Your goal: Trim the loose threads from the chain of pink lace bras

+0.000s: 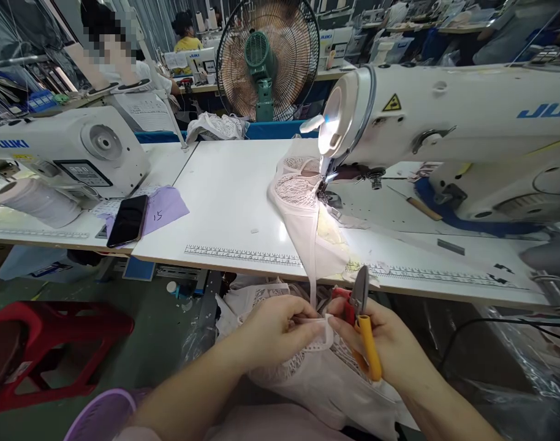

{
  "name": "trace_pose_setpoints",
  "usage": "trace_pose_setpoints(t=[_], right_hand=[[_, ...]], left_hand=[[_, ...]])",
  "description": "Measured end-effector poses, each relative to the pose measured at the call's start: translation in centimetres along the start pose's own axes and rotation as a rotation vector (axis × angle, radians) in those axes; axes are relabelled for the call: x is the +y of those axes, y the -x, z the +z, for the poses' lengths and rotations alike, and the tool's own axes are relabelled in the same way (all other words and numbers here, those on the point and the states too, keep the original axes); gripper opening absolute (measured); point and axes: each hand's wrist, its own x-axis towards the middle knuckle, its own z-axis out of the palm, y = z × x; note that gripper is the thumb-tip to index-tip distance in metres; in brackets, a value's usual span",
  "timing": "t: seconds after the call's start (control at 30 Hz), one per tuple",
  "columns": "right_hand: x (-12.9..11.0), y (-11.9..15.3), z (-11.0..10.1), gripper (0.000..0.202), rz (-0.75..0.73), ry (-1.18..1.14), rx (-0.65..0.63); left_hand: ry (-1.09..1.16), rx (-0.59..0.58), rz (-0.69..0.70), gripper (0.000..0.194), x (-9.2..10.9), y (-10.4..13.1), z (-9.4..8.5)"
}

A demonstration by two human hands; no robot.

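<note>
Below the table edge, my left hand (280, 327) pinches a pale pink strap or fabric edge. Close beside it, my right hand (376, 337) is closed round scissors (368, 343) with red and orange handles, blades pointing up, and its fingertips touch the same edge. Pale lace fabric (326, 380) hangs over the lap beneath both hands. Another pale pink lace piece (296, 208) lies on the white table under the sewing machine's needle area, and a narrow strap runs down from it towards my hands.
The sewing machine (445, 110) spans the right of the table (225, 202). A second machine (68, 147), thread cone (38, 201) and phone (128, 220) are at left. A red stool (64, 343) and purple basket (100, 416) stand below. Behind are a fan (267, 61) and people.
</note>
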Motion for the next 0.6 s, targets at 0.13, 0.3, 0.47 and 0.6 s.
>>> trace_pose_setpoints(t=[0.13, 0.3, 0.47, 0.6], right_hand=[[0.2, -0.2, 0.2, 0.025, -0.05, 0.053, 0.007], [-0.3, -0.4, 0.3, 0.032, -0.042, 0.052, 0.052], [0.8, 0.8, -1.4, 0.046, -0.033, 0.092, -0.09], [3.6, 2.8, -3.1, 0.054, -0.088, 0.209, -0.104]], left_hand=[[0.058, 0.062, -0.01, 0.011, -0.5, -0.2, 1.2], [0.262, 0.068, -0.08, 0.011, -0.6, -0.6, 2.1], [0.405, 0.02, -0.226, 0.016, -0.3, -0.8, 1.5], [0.452, 0.003, -0.185, 0.016, -0.3, -0.9, 0.9]])
